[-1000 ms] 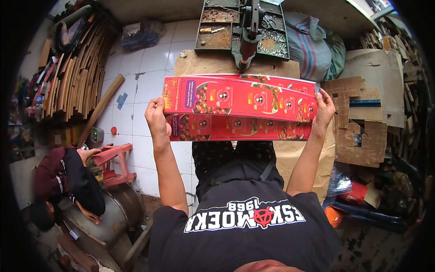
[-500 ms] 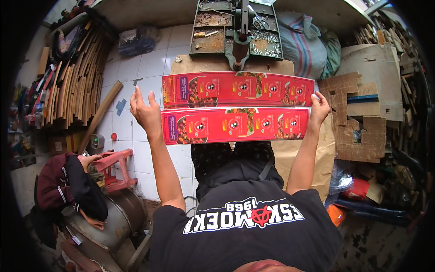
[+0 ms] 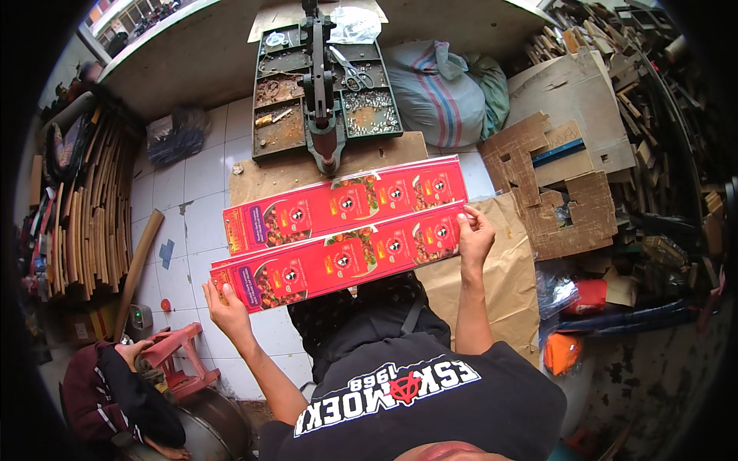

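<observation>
Two long red printed strips lie side by side and slant up to the right: the far strip (image 3: 317, 206), on a brown board, and the near strip (image 3: 314, 265) over my lap. Each has food pictures and a purple panel at its left end. My left hand (image 3: 227, 311) grips the near strip's lower left corner, thumb on top. At its right end my right hand (image 3: 476, 237) pinches the edge between thumb and fingers. Just beyond the far strip stands a dark hand press (image 3: 323, 127), its foot close to the strip's edge.
A sectioned tray (image 3: 270, 144) of small metal rings and scissors (image 3: 352, 73) surrounds the press. Brown paper (image 3: 484, 288) lies right of my lap, cut cardboard (image 3: 530, 157) beyond. Wood strips (image 3: 88, 207) stand left; a co-worker's sleeve (image 3: 146, 399) is lower left. A sack (image 3: 430, 92) stands behind.
My left hand has come down from beside the far strip to the near strip's corner. My right hand has moved from the far strip's end to the near one's. The view has turned.
</observation>
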{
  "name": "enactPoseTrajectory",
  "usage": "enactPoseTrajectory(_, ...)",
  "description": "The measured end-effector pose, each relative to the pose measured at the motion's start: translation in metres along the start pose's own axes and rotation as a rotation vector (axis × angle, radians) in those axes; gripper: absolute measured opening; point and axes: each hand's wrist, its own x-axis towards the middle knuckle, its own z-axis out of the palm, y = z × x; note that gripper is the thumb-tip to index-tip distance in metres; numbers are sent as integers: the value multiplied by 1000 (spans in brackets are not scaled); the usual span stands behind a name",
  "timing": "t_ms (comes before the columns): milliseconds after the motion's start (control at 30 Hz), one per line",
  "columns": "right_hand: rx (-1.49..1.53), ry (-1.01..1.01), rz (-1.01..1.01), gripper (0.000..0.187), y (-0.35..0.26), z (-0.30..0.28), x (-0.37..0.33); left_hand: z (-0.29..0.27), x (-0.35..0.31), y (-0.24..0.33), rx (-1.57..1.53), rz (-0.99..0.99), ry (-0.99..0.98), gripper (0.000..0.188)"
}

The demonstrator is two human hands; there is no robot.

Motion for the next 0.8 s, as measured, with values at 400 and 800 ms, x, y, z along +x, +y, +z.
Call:
enactPoseTrajectory(400, 103, 333, -163, 27, 1, -46, 2, -69, 1, 60, -1257, -185, -396, 63)
enactPoseTrajectory(800, 152, -603, -749, 36, -163, 62, -128, -58, -39, 164, -1254, -242, -589, 36)
